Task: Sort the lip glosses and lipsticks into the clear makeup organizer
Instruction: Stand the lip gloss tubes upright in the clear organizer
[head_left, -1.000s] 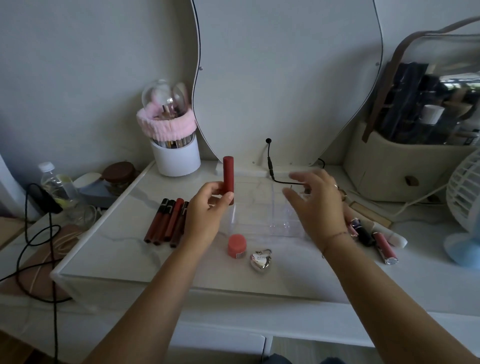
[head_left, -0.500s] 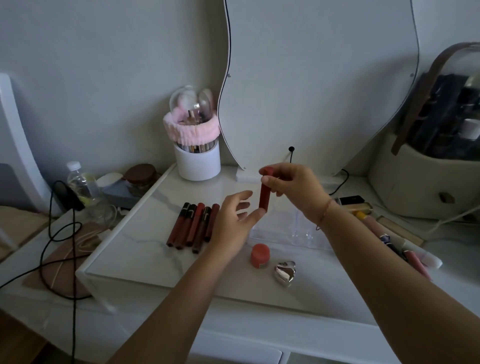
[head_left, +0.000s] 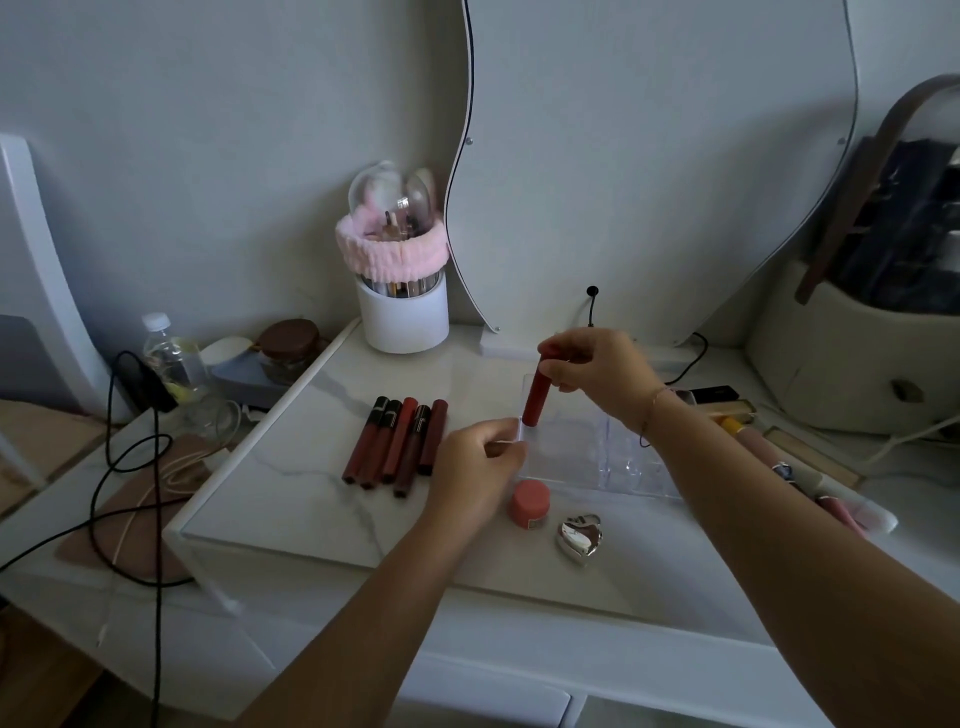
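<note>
1. Right hand (head_left: 597, 374): the fingers and thumb are curled round the upper end of a dark red cylindrical lipstick tube (head_left: 535, 397), held near upright with its top leaning slightly right. Half a second ago the same grip sat higher. The tube is now lowered, and its bottom end is at the left wall of the clear plastic makeup organizer (head_left: 576, 452). Whether that end is inside a compartment cannot be told.

2. Left hand (head_left: 478, 467): half a second ago it was open, with its fingertips by the tube's lower end. It is now down at the organizer's near left corner, thumb and forefinger pinching the wall's edge. One second ago this hand held the tube while the right hand was open above the organizer.

3. Organizer: it lies on the white marble-patterned tabletop (head_left: 291, 467).

4. Row of five slim red and dark red lip gloss tubes (head_left: 397, 444): they lie side by side just left of the left hand, unmoved.

5. Coral round pot (head_left: 530, 503) and silver heart-shaped compact (head_left: 579, 538): both sit just in front of the organizer, placed as before.

6. Further lipsticks (head_left: 756, 441): they lie to the right of the organizer, partly hidden by the right forearm.

7. White cylindrical brush holder with a pink fluffy band (head_left: 402, 317): it stands at the back left, beside the wavy-edged mirror (head_left: 649, 156).
</note>
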